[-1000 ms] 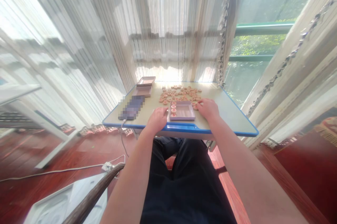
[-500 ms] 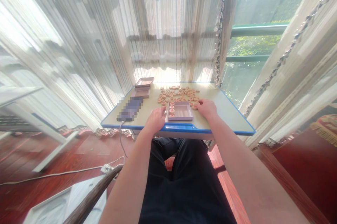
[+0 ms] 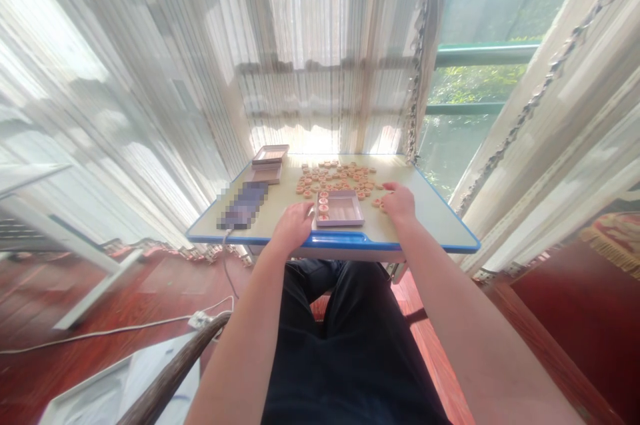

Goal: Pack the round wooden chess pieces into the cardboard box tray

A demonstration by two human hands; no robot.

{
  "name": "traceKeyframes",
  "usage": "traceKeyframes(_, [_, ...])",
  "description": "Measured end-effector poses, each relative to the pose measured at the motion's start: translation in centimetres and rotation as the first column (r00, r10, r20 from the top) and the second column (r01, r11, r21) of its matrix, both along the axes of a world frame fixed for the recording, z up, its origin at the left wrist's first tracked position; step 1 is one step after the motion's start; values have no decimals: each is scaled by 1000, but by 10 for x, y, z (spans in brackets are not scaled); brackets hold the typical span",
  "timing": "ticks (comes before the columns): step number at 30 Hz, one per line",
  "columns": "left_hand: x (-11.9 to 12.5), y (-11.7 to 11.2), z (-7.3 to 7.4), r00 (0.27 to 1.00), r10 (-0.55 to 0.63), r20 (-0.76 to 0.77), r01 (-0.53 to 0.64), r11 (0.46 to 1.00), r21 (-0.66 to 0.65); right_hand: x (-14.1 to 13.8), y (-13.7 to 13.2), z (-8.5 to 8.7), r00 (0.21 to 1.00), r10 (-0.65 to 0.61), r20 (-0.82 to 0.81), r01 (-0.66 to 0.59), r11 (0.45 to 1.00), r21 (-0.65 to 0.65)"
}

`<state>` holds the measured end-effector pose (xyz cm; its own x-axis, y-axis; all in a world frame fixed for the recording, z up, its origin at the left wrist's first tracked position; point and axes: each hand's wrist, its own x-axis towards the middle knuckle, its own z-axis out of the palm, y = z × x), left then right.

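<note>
A shallow pale purple box (image 3: 355, 221) sits near the front edge of the table, with a column of several round Chinese chess pieces (image 3: 324, 208) along its left side. My left hand (image 3: 293, 226) rests on the table just left of the box, fingertips by its left wall, fingers loosely stretched and nothing visible in them. To the right of the box, my right hand (image 3: 399, 202) is open, index finger extended. A couple of loose pieces (image 3: 377, 202) lie at its fingers, partly covered. Behind the box spreads a scatter of wooden pieces (image 3: 335, 176).
Two more shallow boxes (image 3: 265, 174) lie at the table's back left. A blurred dark device (image 3: 244, 205) with a cable is at the left. The table (image 3: 435, 212) has a blue rim (image 3: 340, 238); curtains (image 3: 310, 98) hang behind it.
My right hand has moved slightly right, away from the box, and its fingers have spread. Loose pieces now show beside it. My left hand stays by the box.
</note>
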<state>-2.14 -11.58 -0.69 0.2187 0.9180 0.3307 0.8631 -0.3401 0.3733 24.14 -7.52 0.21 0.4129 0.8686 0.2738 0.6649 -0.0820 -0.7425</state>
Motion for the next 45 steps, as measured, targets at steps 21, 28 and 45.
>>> traceKeyframes(21, [-1, -4, -2, 986, 16, 169, -9, 999, -42, 3, -18, 0, 993, 94, 67, -90, 994, -57])
traceKeyframes(28, [-21, 32, 50, 763, 137, 632, -36, 985, -170, -3, 26, 56, 930, 330, 163, -316, 943, -106])
traceKeyframes(45, [12, 145, 24, 989, -149, 11, 140, 950, 279, -12, 96, 8, 734, 373, 567, -374, 919, -120])
